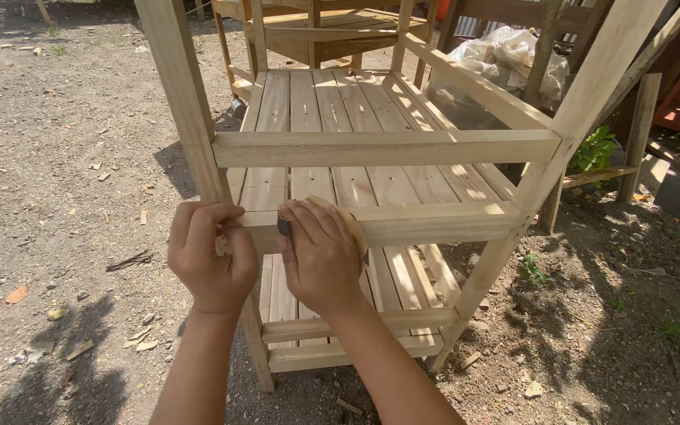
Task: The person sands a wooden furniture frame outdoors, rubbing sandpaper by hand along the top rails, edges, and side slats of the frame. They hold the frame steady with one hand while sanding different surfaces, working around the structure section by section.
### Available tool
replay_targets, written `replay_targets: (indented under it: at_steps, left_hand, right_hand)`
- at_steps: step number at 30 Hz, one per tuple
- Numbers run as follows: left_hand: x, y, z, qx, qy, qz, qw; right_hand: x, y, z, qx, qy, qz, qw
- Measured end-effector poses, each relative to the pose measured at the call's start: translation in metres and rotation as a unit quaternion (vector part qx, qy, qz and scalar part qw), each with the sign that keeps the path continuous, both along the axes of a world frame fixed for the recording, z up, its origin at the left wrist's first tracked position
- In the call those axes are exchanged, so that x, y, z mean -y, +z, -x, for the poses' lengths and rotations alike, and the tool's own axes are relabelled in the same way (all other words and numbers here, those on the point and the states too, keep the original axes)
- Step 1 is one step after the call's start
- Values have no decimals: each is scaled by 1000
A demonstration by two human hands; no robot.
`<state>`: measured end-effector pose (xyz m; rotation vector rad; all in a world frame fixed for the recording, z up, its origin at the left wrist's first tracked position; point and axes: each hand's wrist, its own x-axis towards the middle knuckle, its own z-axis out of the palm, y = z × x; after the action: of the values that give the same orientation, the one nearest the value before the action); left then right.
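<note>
**Sanding the front rail of a bare wooden shelf unit**

The right hand (320,256) presses a folded sheet of sandpaper (349,224) flat against the middle front rail (426,223), fingers spread over it and gripping it to the wood. The left hand (210,256) curls closed around the rail's end where it meets the left post (182,94). The shelf unit (371,118) stands on dirt ground (64,157), assembled with three slatted tiers and still raw and unfinished; judging by that, sanding looks only partly done, with most rails to the right left. One more similar wooden frame (316,31) stands behind, beside one white plastic sack (505,59)
</note>
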<state>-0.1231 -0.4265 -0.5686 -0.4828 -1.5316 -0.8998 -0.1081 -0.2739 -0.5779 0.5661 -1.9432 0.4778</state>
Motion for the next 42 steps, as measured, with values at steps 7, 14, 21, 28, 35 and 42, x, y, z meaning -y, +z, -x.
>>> replay_targets:
  at_steps: [7,14,21,28,35,42]
  left_hand:
    - [20,-20,20,232,-197,-175,936]
    - [4,-18,22,287,-376,-267,840]
    - [19,-9,28,395,-330,-401,758]
    - [5,-12,32,478,-324,-349,738]
    - [16,-16,31,428,-417,-318,736]
    - [18,-17,36,439,-417,-324,727]
  right_hand:
    - [-165,24,-38,-23,-229,56,972]
    - [13,1,-7,-7,-105,82,991]
    - [-54,-2,4,3,-66,-11,998]
    - [-146,5,-23,7,-216,93,972]
    - [56,4,8,46,-30,23,998]
    - [35,29,-7,35,-34,-1,999]
